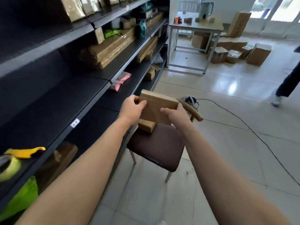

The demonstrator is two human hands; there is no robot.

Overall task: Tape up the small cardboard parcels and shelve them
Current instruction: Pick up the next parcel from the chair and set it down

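A small flat cardboard parcel (156, 106) is held up in the air above a brown chair, gripped by both hands. My left hand (132, 108) curls round its left edge, thumb on the near face. My right hand (176, 115) holds its lower right corner. A second small cardboard parcel (146, 125) lies on the chair seat (157, 148) just below. A yellow tape dispenser (24, 152) with a roll of tape (9, 168) rests on the dark shelf (53, 111) at the far left.
The black shelving runs along the left, with flat cardboard stacks (110, 49), a pink packet (120, 80) and green bags (21, 198). A white table (194, 28) and floor boxes (235, 52) stand at the back. A cable (243, 124) crosses the tiles. A person's leg (287, 83) is at the right.
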